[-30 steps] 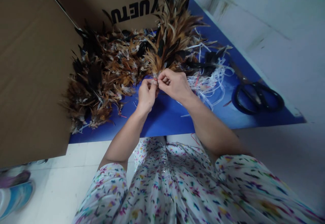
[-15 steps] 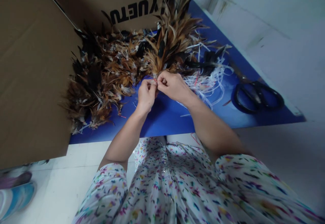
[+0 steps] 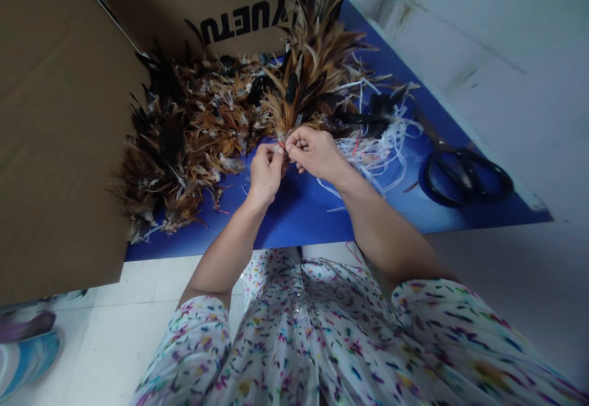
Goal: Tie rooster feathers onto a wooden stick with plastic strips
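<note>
My left hand [image 3: 267,170] is closed in a pinch at the base of a bunch of brown and black feathers [image 3: 299,81], whose tips fan out up and away from me. A short piece of red string [image 3: 282,145] shows at the quill ends, between my two hands. Thumb and forefinger of my right hand [image 3: 315,153] pinch together right beside it, seemingly on the string; the exact grip is partly hidden. Left of my hands lies a big heap of tied feather bunches [image 3: 197,124]. Just right of them is a tangle of white plastic strips [image 3: 386,148].
Black-handled scissors [image 3: 464,176] lie at the right of the blue tabletop [image 3: 230,234]. Cardboard [image 3: 50,124] walls in the left side and a printed box [image 3: 151,1] the back. A pale wall [image 3: 506,87] stands at right. A blue and white container [image 3: 32,360] is at lower left.
My right hand has shifted very slightly, its lower fingers loosening and showing more below the pinch. My left hand and the feathers stay in place.
</note>
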{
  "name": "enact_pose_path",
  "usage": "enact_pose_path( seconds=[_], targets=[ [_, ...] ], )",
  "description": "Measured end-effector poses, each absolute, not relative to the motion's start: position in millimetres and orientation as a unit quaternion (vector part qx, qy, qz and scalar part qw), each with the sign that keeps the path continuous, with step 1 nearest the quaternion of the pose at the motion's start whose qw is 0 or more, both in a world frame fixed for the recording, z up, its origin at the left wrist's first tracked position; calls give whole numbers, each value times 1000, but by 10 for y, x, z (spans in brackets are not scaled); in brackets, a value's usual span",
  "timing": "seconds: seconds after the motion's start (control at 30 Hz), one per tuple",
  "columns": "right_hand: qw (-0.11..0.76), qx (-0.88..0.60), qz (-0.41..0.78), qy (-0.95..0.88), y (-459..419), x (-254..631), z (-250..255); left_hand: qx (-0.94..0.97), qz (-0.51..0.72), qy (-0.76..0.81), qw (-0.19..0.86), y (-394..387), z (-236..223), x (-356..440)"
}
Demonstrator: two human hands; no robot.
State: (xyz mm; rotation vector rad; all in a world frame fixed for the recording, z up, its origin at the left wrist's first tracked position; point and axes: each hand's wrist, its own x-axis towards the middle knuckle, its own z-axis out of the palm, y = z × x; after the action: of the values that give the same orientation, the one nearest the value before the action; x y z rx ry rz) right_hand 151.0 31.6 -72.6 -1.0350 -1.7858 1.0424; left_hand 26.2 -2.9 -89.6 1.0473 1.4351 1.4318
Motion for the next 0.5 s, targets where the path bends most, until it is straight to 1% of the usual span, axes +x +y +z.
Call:
enact_pose_path(
  seconds=[0.13,0.27,0.37,0.5],
  targets=[
    [419,-410,414,-696,312,1495,-747,416,574,564,424,-37,-884,267],
    [429,-411,390,-703,296,1500,-751,416,575,560,428,-33,-885,266],
    [434,-412,336,-727,277,1504,-738,414,577,560,427,-28,-891,263],
    [428,-405,237,-772,270,1504,-740,414,577,563,422,-22,-899,266]
  ],
)
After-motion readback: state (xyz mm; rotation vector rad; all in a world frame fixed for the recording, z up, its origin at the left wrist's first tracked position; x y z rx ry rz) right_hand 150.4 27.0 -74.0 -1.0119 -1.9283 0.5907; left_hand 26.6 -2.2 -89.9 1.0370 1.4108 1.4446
